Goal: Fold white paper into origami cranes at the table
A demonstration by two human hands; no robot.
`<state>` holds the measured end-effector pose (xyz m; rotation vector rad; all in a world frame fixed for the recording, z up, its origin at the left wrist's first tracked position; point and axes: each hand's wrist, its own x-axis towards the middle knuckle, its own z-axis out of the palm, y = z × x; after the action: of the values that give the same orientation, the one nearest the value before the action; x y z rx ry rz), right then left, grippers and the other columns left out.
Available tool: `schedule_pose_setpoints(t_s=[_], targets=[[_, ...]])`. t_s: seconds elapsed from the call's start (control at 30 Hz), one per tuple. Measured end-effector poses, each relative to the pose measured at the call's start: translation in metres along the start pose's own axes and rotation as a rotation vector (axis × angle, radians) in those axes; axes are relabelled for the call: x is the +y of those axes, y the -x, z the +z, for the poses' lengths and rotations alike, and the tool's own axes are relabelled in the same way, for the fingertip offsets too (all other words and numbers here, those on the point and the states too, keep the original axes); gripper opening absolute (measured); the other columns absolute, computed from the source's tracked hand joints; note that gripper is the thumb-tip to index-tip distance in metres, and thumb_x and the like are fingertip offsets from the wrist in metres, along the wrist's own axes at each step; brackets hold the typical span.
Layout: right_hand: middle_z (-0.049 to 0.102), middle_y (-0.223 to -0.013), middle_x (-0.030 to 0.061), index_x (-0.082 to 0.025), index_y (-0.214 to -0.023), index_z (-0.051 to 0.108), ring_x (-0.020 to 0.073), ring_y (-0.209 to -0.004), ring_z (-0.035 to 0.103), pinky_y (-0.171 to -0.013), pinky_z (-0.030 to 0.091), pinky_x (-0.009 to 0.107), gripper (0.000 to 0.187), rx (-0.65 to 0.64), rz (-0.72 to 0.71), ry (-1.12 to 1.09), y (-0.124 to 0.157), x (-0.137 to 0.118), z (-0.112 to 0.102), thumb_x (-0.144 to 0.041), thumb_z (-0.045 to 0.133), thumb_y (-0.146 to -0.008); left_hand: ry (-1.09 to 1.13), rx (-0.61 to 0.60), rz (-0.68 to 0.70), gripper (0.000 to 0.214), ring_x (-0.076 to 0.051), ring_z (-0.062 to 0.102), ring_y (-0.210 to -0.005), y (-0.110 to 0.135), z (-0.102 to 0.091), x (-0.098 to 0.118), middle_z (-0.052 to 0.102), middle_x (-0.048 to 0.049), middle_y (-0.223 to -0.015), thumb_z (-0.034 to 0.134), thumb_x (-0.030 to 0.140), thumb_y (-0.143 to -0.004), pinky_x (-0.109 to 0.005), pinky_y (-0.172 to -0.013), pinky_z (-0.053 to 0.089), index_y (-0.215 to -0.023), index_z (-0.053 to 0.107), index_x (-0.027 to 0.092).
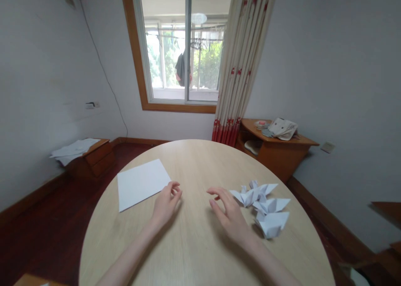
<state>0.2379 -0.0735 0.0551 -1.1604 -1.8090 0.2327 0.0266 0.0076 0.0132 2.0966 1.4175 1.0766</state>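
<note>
From where I stand, a person's two bare hands are over a round, pale wooden worktop (191,160). On the left part of the worktop lies a thin stack of white paper (140,186), flat and set at a slant. The left hand (167,202) is at its near right corner, fingers loosely curled, half open; I can't tell from here whether they touch the paper. Right of the worktop's middle is the right hand (230,213), its thumb and index finger parted and its palm turned inward, the fingers open. Just beside it, on the right part of the worktop, white origami figures (271,223) sit bunched together, their pointed flaps sticking up and overlapping, so I can't count them surely. Beyond the worktop's far edge there's a sliding window (205,64), with a cream curtain (239,68) patterned in red hanging at its right side. A wooden cabinet (282,160) stands past the worktop's far right edge, and a low drawer unit (102,158) bearing loose papers (75,147) stands past its far left.
</note>
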Motion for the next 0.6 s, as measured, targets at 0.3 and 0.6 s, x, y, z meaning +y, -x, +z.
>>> schedule_pose_setpoints(t_s=[0.3, 0.6], targets=[[0.061, -0.109, 0.0079, -0.021, -0.099, 0.055, 0.0194, -0.102, 0.058, -0.085, 0.049, 0.034, 0.022, -0.223, 0.134, -0.196, 0.018, 0.029, 0.058, -0.012, 0.042, -0.085, -0.275, 0.068, 0.079, 0.017, -0.025, 0.06, -0.089, -0.006, -0.015, -0.062, 0.064, -0.007, -0.094, 0.046, 0.021, -0.086, -0.038, -0.078, 0.047, -0.1, 0.054, 0.019], [0.058, -0.114, 0.0082, -0.022, -0.099, 0.054, 0.0193, -0.107, 0.057, -0.091, 0.047, 0.035, 0.022, -0.283, 0.12, -0.166, 0.032, 0.037, 0.067, -0.01, 0.04, -0.087, -0.515, 0.09, -0.043, 0.033, -0.031, 0.057, -0.111, -0.007, -0.031, -0.082, 0.061, -0.015, -0.122, 0.056, 0.025, -0.087, -0.041, -0.091, 0.045, -0.118, 0.054, 0.014]])
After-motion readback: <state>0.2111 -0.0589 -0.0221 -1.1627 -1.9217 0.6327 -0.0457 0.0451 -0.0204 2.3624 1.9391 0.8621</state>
